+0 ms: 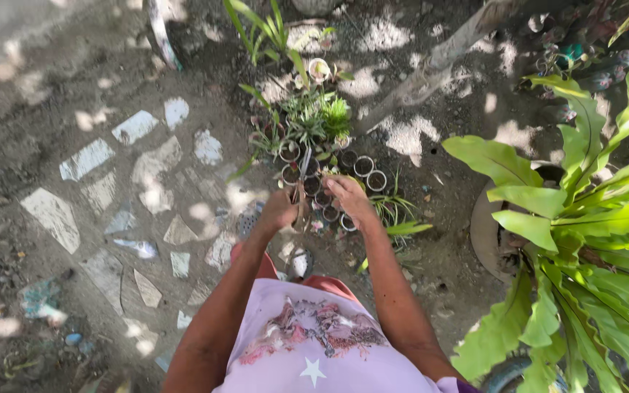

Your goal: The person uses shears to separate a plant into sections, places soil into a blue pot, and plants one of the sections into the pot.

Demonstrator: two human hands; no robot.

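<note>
left hand (279,211) gripping thin metal scissors (301,191), right hand (349,198) pinching at small round dark pots (364,167), big green fern (584,218) crowding right, pale broken floor tiles (85,159) left

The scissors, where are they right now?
In the head view, the scissors stand in the left hand, just left of the right hand, over the small round pots.

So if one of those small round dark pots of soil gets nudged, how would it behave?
The small round dark pots look light, so one would probably slide or tip easily. They stand tightly clustered, so a tipped pot would likely lean on its neighbours. The soil might spill.
</note>
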